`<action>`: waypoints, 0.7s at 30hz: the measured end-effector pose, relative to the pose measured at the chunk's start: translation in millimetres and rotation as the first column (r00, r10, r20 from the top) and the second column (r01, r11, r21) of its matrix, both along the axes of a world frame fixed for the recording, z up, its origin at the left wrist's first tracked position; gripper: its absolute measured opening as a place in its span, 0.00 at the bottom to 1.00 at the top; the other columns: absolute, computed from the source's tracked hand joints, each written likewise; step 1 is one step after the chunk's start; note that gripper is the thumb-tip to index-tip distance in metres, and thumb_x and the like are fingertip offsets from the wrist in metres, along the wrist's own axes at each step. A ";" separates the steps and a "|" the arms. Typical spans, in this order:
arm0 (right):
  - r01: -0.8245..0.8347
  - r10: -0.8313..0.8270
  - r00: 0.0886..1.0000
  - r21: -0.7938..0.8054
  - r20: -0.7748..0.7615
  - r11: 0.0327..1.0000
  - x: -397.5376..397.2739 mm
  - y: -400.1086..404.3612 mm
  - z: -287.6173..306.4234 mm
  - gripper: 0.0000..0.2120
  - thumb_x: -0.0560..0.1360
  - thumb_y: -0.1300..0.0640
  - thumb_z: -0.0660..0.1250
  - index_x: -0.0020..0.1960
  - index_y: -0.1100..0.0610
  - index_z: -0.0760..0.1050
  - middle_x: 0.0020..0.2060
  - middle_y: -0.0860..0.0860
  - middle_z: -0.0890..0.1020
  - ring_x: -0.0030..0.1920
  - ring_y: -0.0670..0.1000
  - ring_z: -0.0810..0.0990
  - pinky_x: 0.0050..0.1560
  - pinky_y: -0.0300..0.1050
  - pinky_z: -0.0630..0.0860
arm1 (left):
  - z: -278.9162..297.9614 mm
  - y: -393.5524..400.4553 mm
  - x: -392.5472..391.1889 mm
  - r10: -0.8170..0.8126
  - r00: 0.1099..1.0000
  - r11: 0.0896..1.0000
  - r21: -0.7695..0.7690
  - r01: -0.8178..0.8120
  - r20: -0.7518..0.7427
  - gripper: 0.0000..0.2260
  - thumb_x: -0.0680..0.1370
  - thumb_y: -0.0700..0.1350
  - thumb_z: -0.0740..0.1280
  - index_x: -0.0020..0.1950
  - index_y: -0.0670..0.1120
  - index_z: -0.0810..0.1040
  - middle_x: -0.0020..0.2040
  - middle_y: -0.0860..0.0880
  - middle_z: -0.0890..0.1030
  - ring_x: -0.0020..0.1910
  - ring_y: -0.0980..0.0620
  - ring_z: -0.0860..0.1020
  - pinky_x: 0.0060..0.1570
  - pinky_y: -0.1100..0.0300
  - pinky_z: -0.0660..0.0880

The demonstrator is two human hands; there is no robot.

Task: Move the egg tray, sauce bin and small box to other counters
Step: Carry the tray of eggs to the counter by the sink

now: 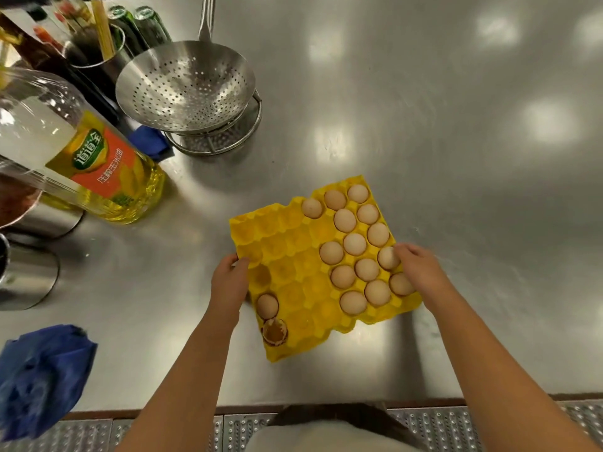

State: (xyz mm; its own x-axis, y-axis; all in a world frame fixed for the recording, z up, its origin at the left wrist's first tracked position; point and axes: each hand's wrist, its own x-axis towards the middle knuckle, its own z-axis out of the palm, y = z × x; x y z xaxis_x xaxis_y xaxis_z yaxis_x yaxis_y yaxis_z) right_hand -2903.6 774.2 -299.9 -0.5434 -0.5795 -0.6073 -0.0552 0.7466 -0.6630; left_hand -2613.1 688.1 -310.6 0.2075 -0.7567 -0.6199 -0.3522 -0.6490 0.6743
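A yellow egg tray (293, 252) lies on the steel counter (424, 125) in front of me, turned at an angle. Several pale eggs (354, 244) fill its right side. One egg and a broken shell (274, 331) sit near its left front corner. My left hand (228, 282) grips the tray's left edge, thumb on top. My right hand (417, 267) grips the right edge, with its fingers curled over the rim beside the eggs. No sauce bin or small box shows in the head view.
A perforated steel colander (186, 86) rests on a wire ring behind the tray. A large oil bottle (81, 158) lies at the left, with steel cups (26, 275) and a utensil holder (94, 53) nearby. A blue cloth (42, 376) lies at the front left edge.
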 end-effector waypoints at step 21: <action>-0.050 0.072 0.976 -0.109 0.205 0.993 -4.6 18.1 -0.7 0.14 0.83 0.58 0.59 0.48 0.45 0.81 0.48 0.44 0.83 0.51 0.48 0.82 0.56 0.48 0.76 | -3.3 -1.7 15.4 0.034 0.995 0.999 0.009 -0.034 -0.089 0.13 0.82 0.49 0.65 0.67 0.51 0.74 0.60 0.47 0.74 0.54 0.43 0.76 0.40 0.52 0.78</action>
